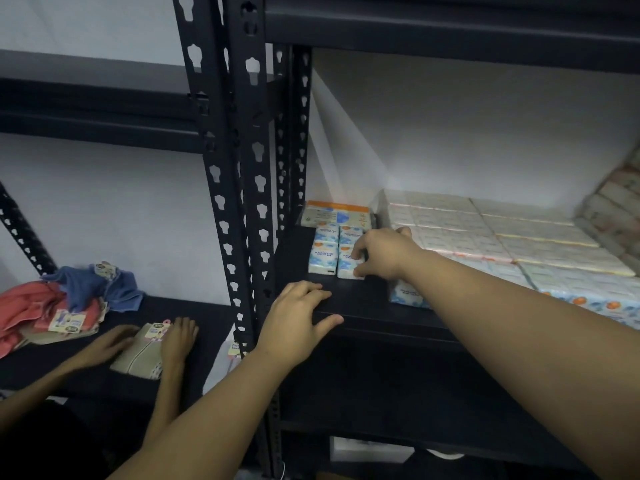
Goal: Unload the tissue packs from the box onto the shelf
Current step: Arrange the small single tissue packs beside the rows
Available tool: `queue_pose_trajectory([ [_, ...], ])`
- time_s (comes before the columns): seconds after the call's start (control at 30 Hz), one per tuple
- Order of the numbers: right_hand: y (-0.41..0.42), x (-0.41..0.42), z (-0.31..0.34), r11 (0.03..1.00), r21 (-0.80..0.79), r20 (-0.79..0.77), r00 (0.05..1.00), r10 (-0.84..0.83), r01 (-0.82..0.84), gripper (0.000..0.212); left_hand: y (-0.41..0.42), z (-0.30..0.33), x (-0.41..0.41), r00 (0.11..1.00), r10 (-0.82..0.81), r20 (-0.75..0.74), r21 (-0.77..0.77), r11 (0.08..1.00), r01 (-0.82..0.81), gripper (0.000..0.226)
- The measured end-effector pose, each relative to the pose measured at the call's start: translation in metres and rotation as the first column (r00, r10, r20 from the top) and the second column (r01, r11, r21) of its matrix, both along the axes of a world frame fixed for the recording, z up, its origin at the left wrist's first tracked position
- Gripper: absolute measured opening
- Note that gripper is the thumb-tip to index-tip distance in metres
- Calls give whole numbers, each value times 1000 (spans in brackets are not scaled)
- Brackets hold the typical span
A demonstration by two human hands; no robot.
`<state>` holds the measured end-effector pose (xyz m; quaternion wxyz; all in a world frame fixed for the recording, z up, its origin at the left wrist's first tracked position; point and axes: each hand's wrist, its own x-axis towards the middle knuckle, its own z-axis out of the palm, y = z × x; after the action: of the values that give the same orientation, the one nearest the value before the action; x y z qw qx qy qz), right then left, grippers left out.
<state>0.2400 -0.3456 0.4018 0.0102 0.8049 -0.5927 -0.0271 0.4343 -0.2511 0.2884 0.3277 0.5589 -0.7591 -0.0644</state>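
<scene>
Just left of frame centre, a small tissue pack (350,255) is pinched by the right hand (382,254), its long axis running back into the shelf (360,306). A second pack (325,251) touches its left side. The left hand (294,323) is laid flat, fingers relaxed, on the front edge. Open board is left ahead and to the right, before the big stack (502,237).

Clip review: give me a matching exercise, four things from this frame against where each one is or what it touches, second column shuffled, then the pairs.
Things:
1. right hand
2. left hand
3. blue cloth
4. beige folded item

Places:
A. on the left shelf, beside the red cloths
B. resting on the shelf's front edge
C. between another person's two hands
D. on a small tissue pack

Pairs: 1-D, 2-B, 3-A, 4-C
</scene>
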Motion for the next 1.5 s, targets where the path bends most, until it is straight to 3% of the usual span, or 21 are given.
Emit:
queue_pose_trajectory([
  [0.2,-3,-2,0,1000,9,25,1000,-3,3,41,-7,18,-9,977,101,-188,87,992,-86,50],
  [0.5,-3,-4,-2,1000,4,60,998,-10,10,42,-47,37,-18,976,185,-119,248,957,-151,56],
  [0.77,-2,-5,-1,1000,0,80,997,5,-5,43,-50,35,-19,978,179,-106,249,957,-149,54],
  [0.93,8,-22,5,998,-47,298,953,48,-35,52,-43,43,-23,976,162,-148,213,969,-128,61],
  [1.17,37,-95,7,990,-141,380,922,77,-24,52,-36,67,-62,976,59,-211,74,996,-44,51],
  [1.3,56,-160,8,989,-142,403,915,12,50,53,-33,73,-104,982,-102,-159,82,990,116,64],
  [1.37,65,-193,8,984,-142,419,907,-37,105,65,-30,76,-128,974,-185,-131,100,975,198,73],
  [1.5,81,-257,7,972,-137,386,914,-125,191,91,-34,88,-175,945,-244,219,105,969,226,93],
])
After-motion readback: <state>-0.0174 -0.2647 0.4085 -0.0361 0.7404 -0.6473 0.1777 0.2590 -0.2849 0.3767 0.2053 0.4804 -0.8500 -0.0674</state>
